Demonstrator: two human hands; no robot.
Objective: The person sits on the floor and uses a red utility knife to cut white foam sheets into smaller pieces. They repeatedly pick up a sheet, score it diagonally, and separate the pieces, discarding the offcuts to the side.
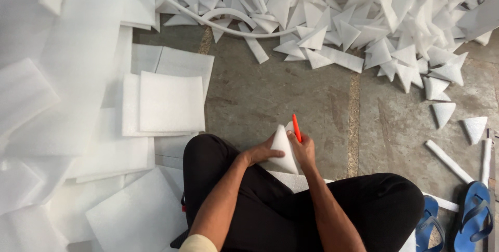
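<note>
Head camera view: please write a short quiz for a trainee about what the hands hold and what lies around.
1. True or false: the right hand holds an orange tool.
2. What shape is the white foam piece under the left hand?
3. Where does the pile of foam triangles lie? A) top of view B) on the lap

Key: 1 true; 2 roughly triangular; 3 A

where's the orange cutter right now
In the head view the orange cutter is near centre, held upright in the right hand against the white foam piece that the left hand steadies.
</note>
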